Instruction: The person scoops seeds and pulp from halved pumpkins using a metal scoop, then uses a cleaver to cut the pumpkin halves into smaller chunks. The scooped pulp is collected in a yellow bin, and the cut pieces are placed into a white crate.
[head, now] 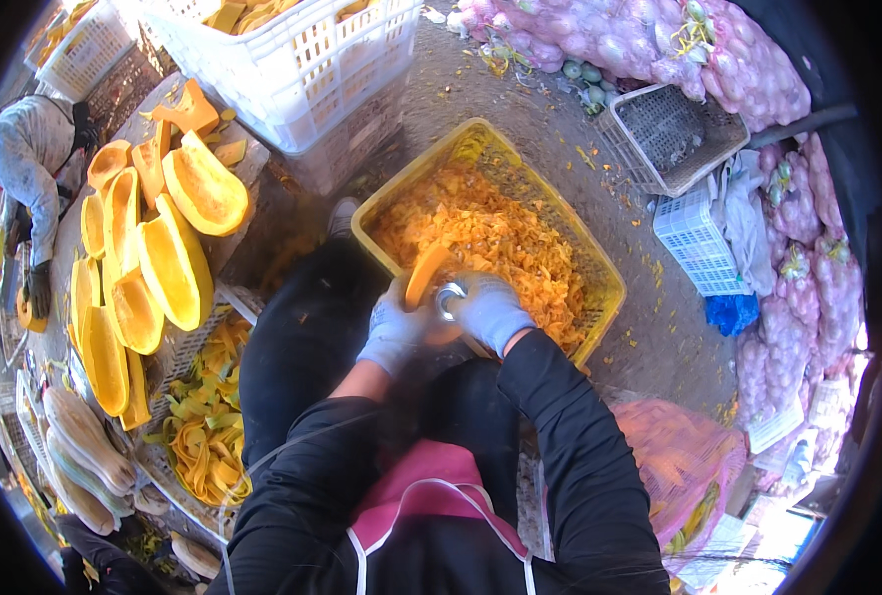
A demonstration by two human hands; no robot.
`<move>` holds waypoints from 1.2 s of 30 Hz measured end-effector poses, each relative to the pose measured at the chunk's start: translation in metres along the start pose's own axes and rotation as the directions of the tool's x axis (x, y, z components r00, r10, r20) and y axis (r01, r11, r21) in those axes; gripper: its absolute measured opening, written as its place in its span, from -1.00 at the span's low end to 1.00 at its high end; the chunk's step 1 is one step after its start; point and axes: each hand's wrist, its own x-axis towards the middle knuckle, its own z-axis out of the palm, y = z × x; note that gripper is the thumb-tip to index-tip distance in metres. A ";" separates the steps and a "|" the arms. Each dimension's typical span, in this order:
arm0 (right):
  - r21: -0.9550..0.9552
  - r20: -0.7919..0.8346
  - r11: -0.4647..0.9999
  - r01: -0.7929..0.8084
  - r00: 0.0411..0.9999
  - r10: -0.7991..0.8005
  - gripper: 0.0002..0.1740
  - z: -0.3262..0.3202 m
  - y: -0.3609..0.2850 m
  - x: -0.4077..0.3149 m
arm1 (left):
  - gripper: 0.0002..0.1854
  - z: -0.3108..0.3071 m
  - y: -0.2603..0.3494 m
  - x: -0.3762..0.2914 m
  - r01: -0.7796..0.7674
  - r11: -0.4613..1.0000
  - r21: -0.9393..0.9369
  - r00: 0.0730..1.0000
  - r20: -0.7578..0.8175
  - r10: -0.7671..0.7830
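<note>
My left hand point(397, 327), in a pale blue-grey work glove, grips a cut piece of orange squash point(427, 274) over my lap. Close beside it, my gloved right hand point(490, 309) is closed around a shiny metal tool with a round end point(450, 299). The tool sits against or very near the squash; blur hides the exact contact. Just beyond both hands stands a yellow plastic crate point(603, 288), tilted in view, holding a heap of stringy orange squash pulp point(504, 238).
Halved, peeled squashes point(206, 186) lie on a ledge at left, above a crate of peelings point(203, 439). White crates point(299, 89) are stacked ahead. Mesh onion bags point(597, 37), an empty grey crate point(671, 134) and a mesh sack point(679, 461) line the right. Another person point(35, 163) bends at far left.
</note>
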 end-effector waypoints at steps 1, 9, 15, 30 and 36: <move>0.062 0.038 0.998 0.003 0.999 -0.005 -0.60 -0.001 0.004 -0.003 | -0.45 0.001 -0.005 0.003 0.077 0.987 -0.144 0.995 0.069 -0.068; 0.134 0.122 0.986 -0.102 0.989 0.086 -0.55 0.021 0.007 0.014 | -0.46 0.008 -0.020 0.003 0.099 0.972 -0.212 0.980 0.190 -0.059; -0.248 0.182 0.963 -0.104 0.971 0.152 -0.45 0.001 -0.007 0.014 | -0.51 0.009 -0.011 0.005 0.085 0.991 -0.105 0.988 0.140 -0.070; 0.227 0.046 0.967 -0.115 0.993 0.107 -0.54 0.026 0.013 0.007 | -0.60 -0.010 -0.046 0.014 0.094 0.886 -0.454 0.967 0.255 0.028; 0.237 0.122 0.970 -0.059 0.992 0.030 -0.56 0.029 0.007 0.018 | -0.60 -0.006 -0.051 0.012 0.068 0.849 -0.523 0.967 0.244 0.073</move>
